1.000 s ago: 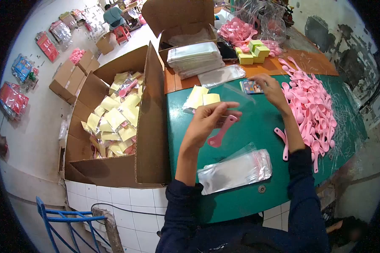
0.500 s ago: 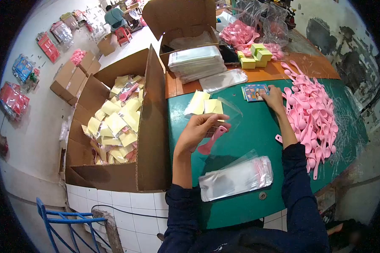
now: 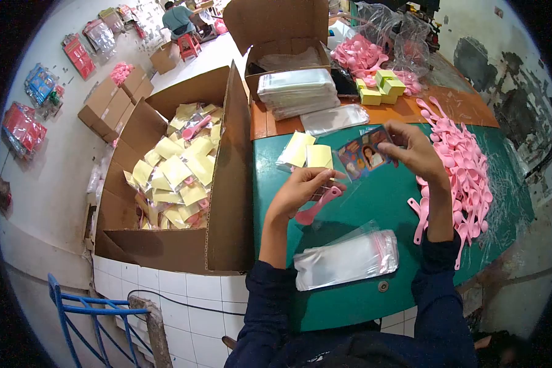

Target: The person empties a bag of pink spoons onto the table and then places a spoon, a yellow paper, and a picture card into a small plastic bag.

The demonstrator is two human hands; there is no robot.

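Observation:
My left hand [image 3: 297,193] pinches a clear plastic bag above the green table top [image 3: 362,205]. A pink spoon [image 3: 320,207] hangs at its fingers, apparently inside the bag. My right hand [image 3: 418,152] grips a colourful printed card [image 3: 365,154], tilted, close to the bag's upper right side. Where the card's near corner lies relative to the bag's mouth is hard to make out. Behind my left hand lie bagged yellow cards [image 3: 299,147]. Below both hands rests a stack of clear bags [image 3: 343,262].
A heap of pink spoons [image 3: 457,178] covers the table's right side. On the left stands a large carton [image 3: 230,202] full of packed yellow-card bags. More bag stacks [image 3: 294,86] and yellow blocks [image 3: 383,86] sit at the back. A person [image 3: 178,21] sits far off.
My right hand has lifted the printed card off the table and brought it left, towards the bag. My left hand still holds the bag and spoon in nearly the same place.

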